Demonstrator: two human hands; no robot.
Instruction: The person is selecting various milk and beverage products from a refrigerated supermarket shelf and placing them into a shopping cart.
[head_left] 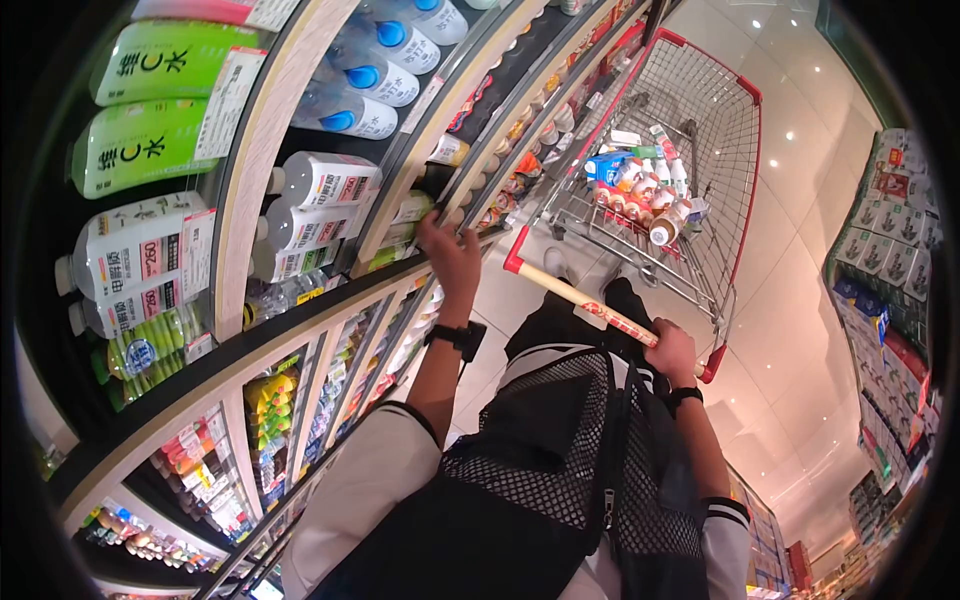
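My left hand (452, 262) reaches into the drink shelf on the left, its fingers bent and spread apart, with nothing visible in them. Close by its fingertips lies a green-labelled item (411, 207), partly shaded on the shelf; whether they touch cannot be made out. My right hand (671, 352) is wrapped round the right end of the shopping cart's pale handle (590, 302). Ahead, the wire shopping cart (738, 170) carries a group of goods, among them a brown bottle (670, 222), white bottles (679, 177) and a blue pack (604, 168).
Green-labelled bottles (150, 150), white-labelled bottles (325, 180) and blue-marked water bottles (360, 118) fill the nearby shelves. Lower racks hold yellow packs (270, 410). Stacked boxed goods (885, 250) stand across the tiled aisle (790, 230). A wooden shelf edge (245, 190) runs beside me.
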